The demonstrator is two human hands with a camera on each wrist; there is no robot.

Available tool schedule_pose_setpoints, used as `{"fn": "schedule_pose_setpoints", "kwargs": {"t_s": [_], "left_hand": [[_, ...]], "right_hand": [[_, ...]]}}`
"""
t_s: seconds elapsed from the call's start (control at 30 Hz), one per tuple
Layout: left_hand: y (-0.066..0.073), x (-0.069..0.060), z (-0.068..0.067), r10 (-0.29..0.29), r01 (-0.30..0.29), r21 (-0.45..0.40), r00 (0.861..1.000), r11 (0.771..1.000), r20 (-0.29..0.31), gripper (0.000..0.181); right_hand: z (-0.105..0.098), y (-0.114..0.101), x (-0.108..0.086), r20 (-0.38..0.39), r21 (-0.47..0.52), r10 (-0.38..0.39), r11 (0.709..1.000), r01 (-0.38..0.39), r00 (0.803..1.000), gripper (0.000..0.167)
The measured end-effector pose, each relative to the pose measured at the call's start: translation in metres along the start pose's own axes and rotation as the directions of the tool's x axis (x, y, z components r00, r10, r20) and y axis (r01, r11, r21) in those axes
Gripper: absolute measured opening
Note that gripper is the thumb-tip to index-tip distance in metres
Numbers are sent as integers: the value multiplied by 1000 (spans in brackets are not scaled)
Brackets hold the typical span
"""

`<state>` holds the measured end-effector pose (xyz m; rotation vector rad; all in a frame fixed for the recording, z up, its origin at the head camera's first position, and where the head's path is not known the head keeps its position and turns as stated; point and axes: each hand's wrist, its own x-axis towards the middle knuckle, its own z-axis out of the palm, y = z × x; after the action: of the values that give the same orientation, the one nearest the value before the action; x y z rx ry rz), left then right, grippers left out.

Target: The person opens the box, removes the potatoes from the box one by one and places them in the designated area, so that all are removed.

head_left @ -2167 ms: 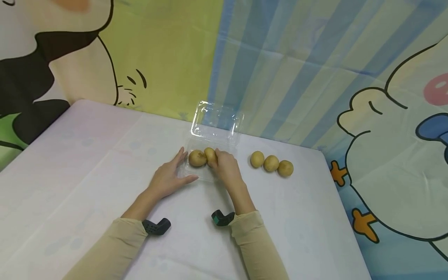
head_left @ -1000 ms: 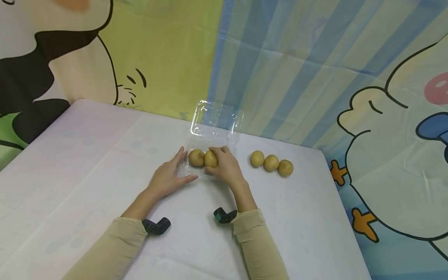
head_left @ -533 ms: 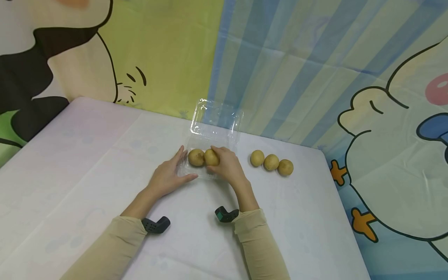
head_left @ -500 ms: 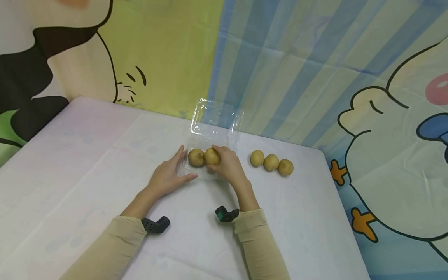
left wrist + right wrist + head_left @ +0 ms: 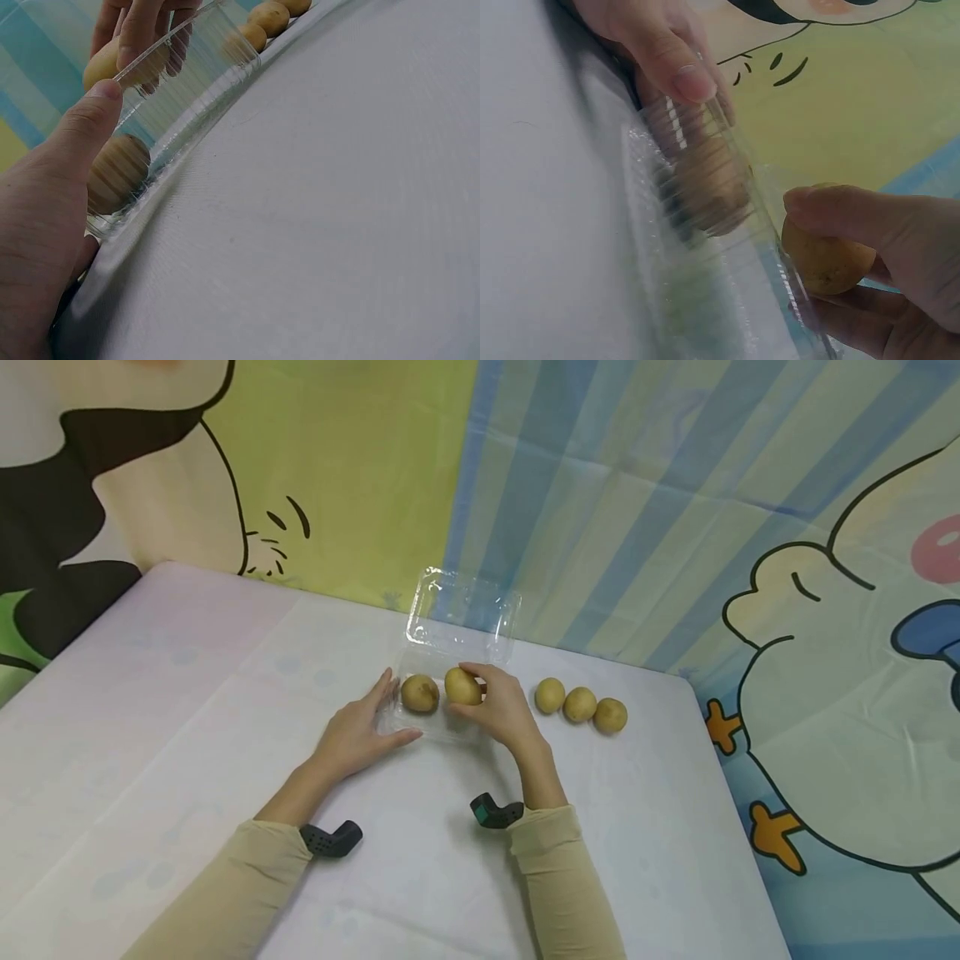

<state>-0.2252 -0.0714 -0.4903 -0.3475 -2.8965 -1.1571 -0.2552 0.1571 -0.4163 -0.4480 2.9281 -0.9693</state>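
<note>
A clear plastic clamshell container (image 5: 433,727) lies on the white-covered table, its lid (image 5: 463,610) raised at the back. One potato (image 5: 420,693) sits in its left part. My right hand (image 5: 501,706) holds a second potato (image 5: 462,686) between thumb and fingers, at about rim height over the container's right part. My left hand (image 5: 358,735) rests at the container's left end with fingers fairly straight. In the left wrist view its thumb (image 5: 94,112) touches the rim; its other fingers are mostly hidden.
To the right of the container, 3 potatoes (image 5: 580,704) lie in a slanting row on the table. A cartoon-printed cloth (image 5: 360,485) hangs along the table's back edge. Each wrist carries a dark camera mount (image 5: 332,839).
My right hand first tilts and turns its potato beside the other one, then lifts it and draws it right, opening a gap between them. My left hand and the container stay nearly still.
</note>
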Motion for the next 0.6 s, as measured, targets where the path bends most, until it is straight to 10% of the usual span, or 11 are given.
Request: {"fn": "schedule_pose_setpoints", "kwargs": {"t_s": [0.6], "left_hand": [[-1,1,1,1,-1,2,1000,1000,5,115]], "right_hand": [[-49,27,-20,-100,85,-25,996,33,995,61]]}}
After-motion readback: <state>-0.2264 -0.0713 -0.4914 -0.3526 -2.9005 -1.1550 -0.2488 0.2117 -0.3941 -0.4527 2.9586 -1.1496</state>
